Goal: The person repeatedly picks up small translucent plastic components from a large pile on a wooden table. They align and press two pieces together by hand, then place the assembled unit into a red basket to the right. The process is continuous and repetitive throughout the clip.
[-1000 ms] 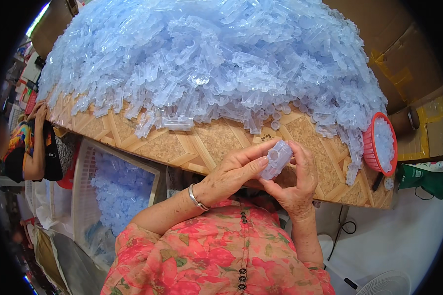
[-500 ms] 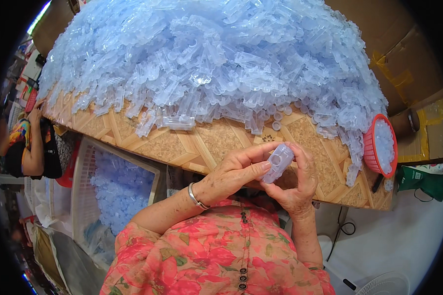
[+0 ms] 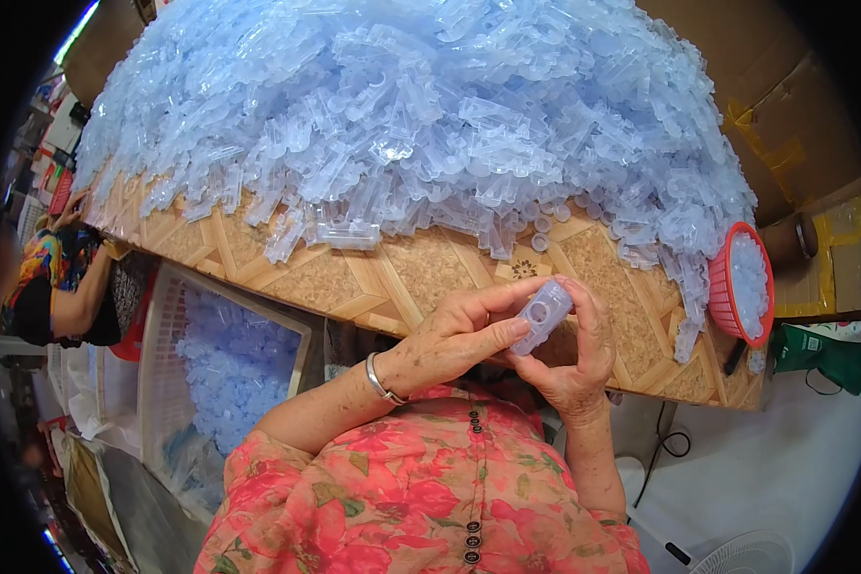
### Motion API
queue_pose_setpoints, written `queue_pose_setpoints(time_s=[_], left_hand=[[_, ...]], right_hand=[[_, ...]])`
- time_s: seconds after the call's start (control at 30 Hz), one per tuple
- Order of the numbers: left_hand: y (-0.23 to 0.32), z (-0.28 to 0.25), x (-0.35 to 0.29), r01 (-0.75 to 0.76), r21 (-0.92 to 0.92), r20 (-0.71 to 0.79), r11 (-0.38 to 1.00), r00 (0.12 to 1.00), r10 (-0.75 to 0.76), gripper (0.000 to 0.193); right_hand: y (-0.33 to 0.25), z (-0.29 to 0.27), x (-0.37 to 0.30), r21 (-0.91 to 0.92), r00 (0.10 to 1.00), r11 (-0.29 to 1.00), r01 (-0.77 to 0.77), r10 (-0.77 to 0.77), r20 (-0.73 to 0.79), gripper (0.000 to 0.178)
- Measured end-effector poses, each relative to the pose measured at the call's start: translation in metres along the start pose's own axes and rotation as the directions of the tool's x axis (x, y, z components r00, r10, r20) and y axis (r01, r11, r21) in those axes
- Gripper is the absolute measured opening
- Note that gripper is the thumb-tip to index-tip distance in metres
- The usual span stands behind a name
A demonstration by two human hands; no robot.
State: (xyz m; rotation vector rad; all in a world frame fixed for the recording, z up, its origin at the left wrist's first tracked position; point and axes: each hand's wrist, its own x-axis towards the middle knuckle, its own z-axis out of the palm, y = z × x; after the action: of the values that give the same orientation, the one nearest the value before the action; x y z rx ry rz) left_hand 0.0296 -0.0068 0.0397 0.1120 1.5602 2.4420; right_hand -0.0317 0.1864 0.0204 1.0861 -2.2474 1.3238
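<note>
Between my two hands, over the table's near edge, is a small clear bluish plastic case [image 3: 543,314] with a round hole in its face. My left hand [image 3: 464,330] pinches its left side, thumb on the near face. My right hand [image 3: 584,340] grips the opposite side, with fingers at the top and thumb at the lower end. Fingers cover parts of the case. Beyond my hands, a large heap of similar clear plastic pieces [image 3: 402,124] covers most of the table [image 3: 402,277]. Several small round caps [image 3: 541,234] lie at the heap's near edge.
A red basket [image 3: 720,287] of small clear parts stands at the table's right end. A pale crate [image 3: 160,354] with more clear pieces sits below at the left. Further left is another person's arm [image 3: 81,297]. Cardboard boxes [image 3: 784,124] stand at the far right.
The plastic case has turned slightly between my fingers, while both hands stay nearly in place. At the left, the other person's arm has shifted lower.
</note>
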Motion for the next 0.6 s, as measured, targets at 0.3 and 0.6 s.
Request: queue_pose_setpoints(time_s=[0.3,0.6], left_hand=[[-0.010,-0.002,0.006,-0.266,0.429,0.053,0.864,0.961,0.270,0.060],[-0.011,0.003,0.013,-0.272,0.815,0.086,0.512,0.930,0.357,0.058]], right_hand=[[-0.006,0.006,-0.007,-0.075,0.996,0.996,-0.049,0.043,-0.079,0.083],[-0.005,-0.006,-0.006,-0.140,0.995,0.985,-0.103,0.104,0.000,0.073]])
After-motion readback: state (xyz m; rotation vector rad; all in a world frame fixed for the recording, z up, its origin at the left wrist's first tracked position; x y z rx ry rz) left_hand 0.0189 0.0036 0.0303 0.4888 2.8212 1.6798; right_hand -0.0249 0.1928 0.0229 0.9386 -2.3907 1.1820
